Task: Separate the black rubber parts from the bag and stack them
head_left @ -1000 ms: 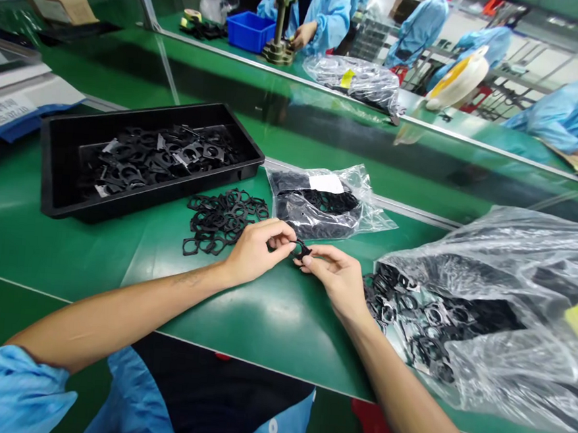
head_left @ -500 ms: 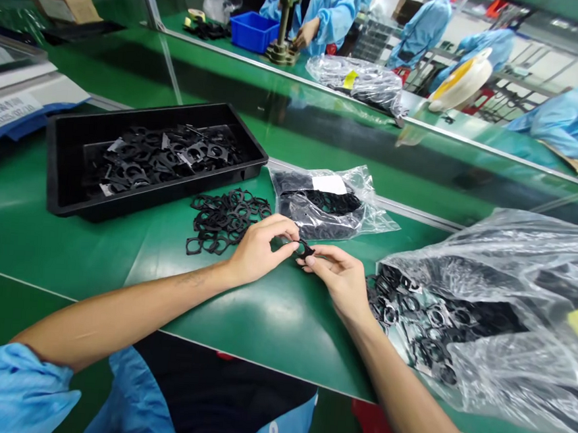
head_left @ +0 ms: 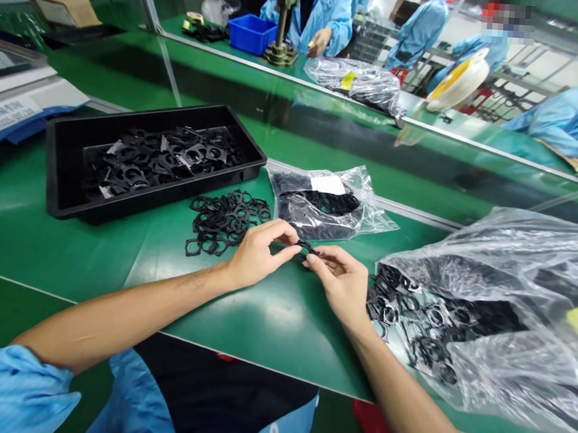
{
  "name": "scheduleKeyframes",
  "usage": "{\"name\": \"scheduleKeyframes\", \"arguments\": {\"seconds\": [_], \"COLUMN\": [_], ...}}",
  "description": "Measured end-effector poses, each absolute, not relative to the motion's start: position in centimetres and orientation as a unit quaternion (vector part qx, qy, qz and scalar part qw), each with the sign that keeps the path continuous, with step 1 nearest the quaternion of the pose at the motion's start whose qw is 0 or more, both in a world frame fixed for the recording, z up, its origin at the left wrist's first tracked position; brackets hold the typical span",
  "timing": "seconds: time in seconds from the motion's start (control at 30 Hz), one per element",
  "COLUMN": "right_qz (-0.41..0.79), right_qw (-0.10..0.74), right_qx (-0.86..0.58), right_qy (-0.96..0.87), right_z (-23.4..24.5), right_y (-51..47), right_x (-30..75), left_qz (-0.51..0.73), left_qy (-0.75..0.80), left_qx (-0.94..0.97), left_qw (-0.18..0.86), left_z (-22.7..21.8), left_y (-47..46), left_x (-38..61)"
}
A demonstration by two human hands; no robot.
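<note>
My left hand (head_left: 259,253) and my right hand (head_left: 342,281) meet over the green table (head_left: 242,319), fingertips pinched from both sides on one small black plastic part (head_left: 304,246). Just beyond my left hand lies a loose pile of black ring-shaped gaskets (head_left: 225,220). To the right of my right hand a heap of black plastic parts (head_left: 411,314) spills from a large clear bag (head_left: 510,311).
A black tray (head_left: 64,181) with several black parts sits at the left. A small clear bag of black parts (head_left: 322,202) lies behind my hands. Across the green belt (head_left: 324,133), people in blue coats work near a blue bin (head_left: 252,32) and another bag (head_left: 362,82).
Both hands stay pinched on the small part, which now lies flatter between the fingertips. The hands have shifted only slightly.
</note>
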State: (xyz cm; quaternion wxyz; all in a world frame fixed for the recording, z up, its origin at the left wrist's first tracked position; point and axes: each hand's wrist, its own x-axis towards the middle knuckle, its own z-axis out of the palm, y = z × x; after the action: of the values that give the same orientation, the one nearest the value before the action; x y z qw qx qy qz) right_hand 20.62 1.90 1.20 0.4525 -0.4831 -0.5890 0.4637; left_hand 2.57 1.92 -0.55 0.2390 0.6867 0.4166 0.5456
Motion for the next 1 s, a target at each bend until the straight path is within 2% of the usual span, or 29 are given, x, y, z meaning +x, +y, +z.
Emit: {"name": "scheduleKeyframes", "arguments": {"seconds": [0.47,0.73,1.0], "right_qz": [0.374,0.461,0.569], "right_qw": [0.451,0.457,0.430], "right_qx": [-0.485,-0.495,-0.483], "right_qy": [-0.649,-0.577,-0.508], "right_z": [1.19,1.25,1.57], "right_y": [1.58,2.02,2.26], "right_x": [20.81,20.96,20.85], "left_qz": [0.540,0.522,0.526], "left_qy": [0.410,0.395,0.402], "left_qx": [0.681,0.714,0.700], "left_qw": [0.274,0.248,0.270], "left_z": [-0.21,0.13,-0.16], "left_y": [2.02,1.78,1.94], "left_x": [2.50,2.47,2.50]}}
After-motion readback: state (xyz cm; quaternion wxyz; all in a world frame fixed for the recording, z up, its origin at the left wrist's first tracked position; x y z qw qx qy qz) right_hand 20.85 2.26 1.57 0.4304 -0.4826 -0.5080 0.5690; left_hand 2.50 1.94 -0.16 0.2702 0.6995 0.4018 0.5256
